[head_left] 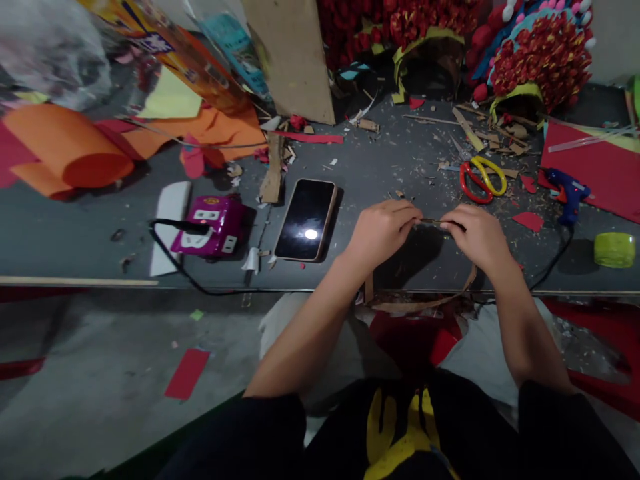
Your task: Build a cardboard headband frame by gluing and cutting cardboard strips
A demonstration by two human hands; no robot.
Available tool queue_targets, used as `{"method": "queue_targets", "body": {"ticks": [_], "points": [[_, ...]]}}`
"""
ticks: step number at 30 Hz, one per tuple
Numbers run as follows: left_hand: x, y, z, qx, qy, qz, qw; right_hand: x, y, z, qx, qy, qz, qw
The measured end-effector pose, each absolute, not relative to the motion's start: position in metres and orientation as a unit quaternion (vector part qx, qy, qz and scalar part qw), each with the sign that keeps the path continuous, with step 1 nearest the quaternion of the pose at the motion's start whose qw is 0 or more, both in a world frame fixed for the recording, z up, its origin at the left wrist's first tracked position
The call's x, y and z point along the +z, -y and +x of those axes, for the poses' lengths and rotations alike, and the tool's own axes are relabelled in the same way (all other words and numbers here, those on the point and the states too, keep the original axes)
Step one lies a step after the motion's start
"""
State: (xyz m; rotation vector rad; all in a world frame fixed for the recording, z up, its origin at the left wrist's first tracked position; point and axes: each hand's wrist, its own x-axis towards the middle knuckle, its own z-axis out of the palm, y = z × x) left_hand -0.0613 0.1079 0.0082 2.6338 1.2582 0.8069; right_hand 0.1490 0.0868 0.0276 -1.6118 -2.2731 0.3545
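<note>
Over the front part of the grey table, my left hand (385, 227) and my right hand (475, 233) face each other, both with fingers pinched. Stretched between their fingertips is a short, thin stretch of a brown strip (431, 221), seen edge-on; it looks like cardboard. A longer brown band (425, 306) hangs in a loop past the table edge below my hands, and whether it is the same piece I cannot tell. Left of my left hand lies a phone (306, 220), screen up. Beyond my right hand rest scissors (483, 180) with red and yellow handles.
A blue glue gun (569, 193) and a green tape roll (615, 250) lie at the right. On the left are a purple power socket (213, 227) with a black cable and rolled orange paper (70, 143). Red flowered crafts (543, 60) stand at the back among scattered scraps.
</note>
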Motion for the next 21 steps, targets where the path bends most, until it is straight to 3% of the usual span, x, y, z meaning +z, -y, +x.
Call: {"method": "queue_targets", "body": {"ticks": [21], "points": [[0.0074,-0.1044,-0.0652,0.306,-0.401,0.862,0.05,0.0313,-0.0835,0.1452,0.167,0.788,-0.559,0.195]]}}
